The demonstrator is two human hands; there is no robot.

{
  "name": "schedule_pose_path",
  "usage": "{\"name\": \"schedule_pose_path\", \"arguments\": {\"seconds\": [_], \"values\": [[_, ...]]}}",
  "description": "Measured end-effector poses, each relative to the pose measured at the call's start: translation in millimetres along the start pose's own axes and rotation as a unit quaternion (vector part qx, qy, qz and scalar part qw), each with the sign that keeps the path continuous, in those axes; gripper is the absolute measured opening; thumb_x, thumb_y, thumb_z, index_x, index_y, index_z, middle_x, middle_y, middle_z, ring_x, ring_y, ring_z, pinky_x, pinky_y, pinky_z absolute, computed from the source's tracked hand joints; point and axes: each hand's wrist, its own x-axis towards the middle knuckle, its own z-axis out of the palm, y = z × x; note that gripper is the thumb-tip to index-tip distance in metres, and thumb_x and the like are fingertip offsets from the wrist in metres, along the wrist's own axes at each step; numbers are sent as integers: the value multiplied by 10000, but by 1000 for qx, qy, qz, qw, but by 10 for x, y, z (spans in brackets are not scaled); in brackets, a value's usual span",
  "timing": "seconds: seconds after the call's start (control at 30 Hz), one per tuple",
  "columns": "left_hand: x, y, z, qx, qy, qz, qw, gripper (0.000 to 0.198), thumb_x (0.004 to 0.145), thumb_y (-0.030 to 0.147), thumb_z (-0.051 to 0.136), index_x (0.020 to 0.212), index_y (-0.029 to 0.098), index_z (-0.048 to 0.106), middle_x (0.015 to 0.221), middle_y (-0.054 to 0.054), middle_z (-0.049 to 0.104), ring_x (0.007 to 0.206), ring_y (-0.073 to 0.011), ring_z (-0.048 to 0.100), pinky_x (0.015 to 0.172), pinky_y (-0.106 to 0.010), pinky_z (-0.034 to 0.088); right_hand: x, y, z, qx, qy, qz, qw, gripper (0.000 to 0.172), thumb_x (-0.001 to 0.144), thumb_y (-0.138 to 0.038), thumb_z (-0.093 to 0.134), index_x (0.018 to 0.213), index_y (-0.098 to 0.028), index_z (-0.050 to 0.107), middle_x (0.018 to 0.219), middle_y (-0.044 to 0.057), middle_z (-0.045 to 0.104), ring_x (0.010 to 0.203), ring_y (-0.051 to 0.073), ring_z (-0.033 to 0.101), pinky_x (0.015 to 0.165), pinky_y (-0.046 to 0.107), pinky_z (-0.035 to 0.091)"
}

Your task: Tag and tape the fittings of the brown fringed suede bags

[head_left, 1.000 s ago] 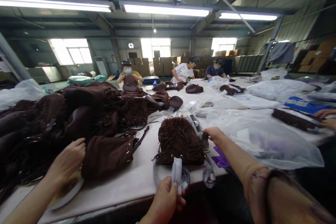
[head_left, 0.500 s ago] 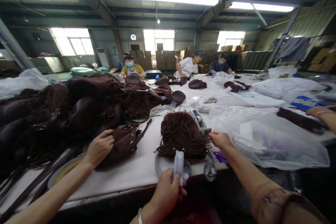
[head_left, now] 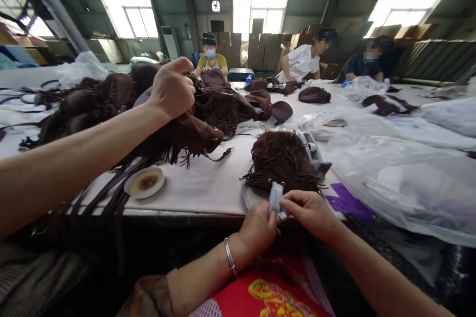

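A brown fringed bag (head_left: 284, 158) lies at the table's front edge, its brass eyelets toward me. My left hand (head_left: 258, 228), a silver bangle on its wrist, is closed round a whitish wrapped strip (head_left: 275, 195) that stands up in front of the eyelets. Against the strip's right side, my right hand (head_left: 307, 210) pinches with thumb and forefinger; a small pale bit shows below its fingertips. Whether that bit belongs to the strip I cannot tell. Behind the strip, part of a greyish loop shows beside the bag.
At left, a co-worker's fist (head_left: 174, 86) is raised over a brown bag (head_left: 193, 131) beside a large heap of bags. A shallow dish (head_left: 145, 182) of yellowish stuff sits near the edge. Clear plastic bags (head_left: 401, 178) and a purple piece (head_left: 349, 201) lie right. Several people work across the table.
My right hand has moved from the fringed bag's right side to the strip in my left hand. The co-worker's left-side hand has risen. The view has tilted down and shifted left.
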Motion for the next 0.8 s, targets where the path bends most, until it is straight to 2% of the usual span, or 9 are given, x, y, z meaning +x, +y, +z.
{"name": "schedule_pose_path", "arguments": {"seconds": [0.1,0.2,0.3,0.4,0.47,0.53,0.6,0.7,0.8], "values": [[-22,14,-31,72,30,53,996,228,936,241,408,901,160,618,730,-78,667,626,-183,624,620,-293,486,89,16,202,-23,-6,42,999,339,817,-437,570,626,-167,644,595,1,598,583,135,534,549,231,393],[-40,-2,-30,117,51,89,988,264,940,239,396,906,154,644,814,-133,685,720,-228,638,700,-340,501,169,125,259,-52,6,85,995,337,770,-436,569,568,-169,608,538,-2,565,542,132,514,521,237,368],[-68,-28,-5,120,58,102,986,316,930,235,412,1132,126,628,893,-169,692,768,-259,654,735,-370,517,203,172,272,-81,23,108,991,333,742,-446,571,556,-172,604,528,4,571,535,137,519,510,239,359],[-101,-51,21,138,69,86,984,594,901,221,441,1462,44,358,936,-210,698,752,-287,666,717,-406,535,218,170,300,-92,30,125,987,333,736,-451,571,550,-175,599,532,14,590,528,142,533,498,239,357],[-111,-74,32,161,61,94,981,696,879,192,442,1517,11,232,961,-233,701,749,-300,671,709,-423,545,223,166,318,-95,37,125,987,342,738,-454,571,536,-178,588,528,16,589,522,141,534,490,238,350],[-108,-101,39,172,56,123,976,658,875,169,426,1507,40,295,1033,-243,694,798,-299,676,737,-417,552,216,165,324,-100,45,119,987,356,744,-460,571,526,-179,587,526,15,585,526,139,533,491,238,345],[-95,-117,38,161,75,143,974,571,891,182,422,1456,103,414,1072,-216,693,834,-277,675,761,-386,553,193,166,318,-99,46,116,987,355,747,-457,568,532,-177,603,527,15,589,534,141,537,500,239,352],[-74,-83,17,126,91,128,979,426,923,241,434,1319,129,546,943,-159,708,763,-245,664,714,-347,542,137,174,308,-62,33,126,990,320,737,-441,569,588,-171,657,561,25,627,561,157,572,516,240,392],[-68,7,-21,92,61,99,989,301,960,271,395,1125,153,617,854,-112,692,681,-204,639,655,-307,514,88,187,319,5,33,154,987,298,718,-439,582,664,-169,696,630,40,680,597,180,626,535,244,445]]}}
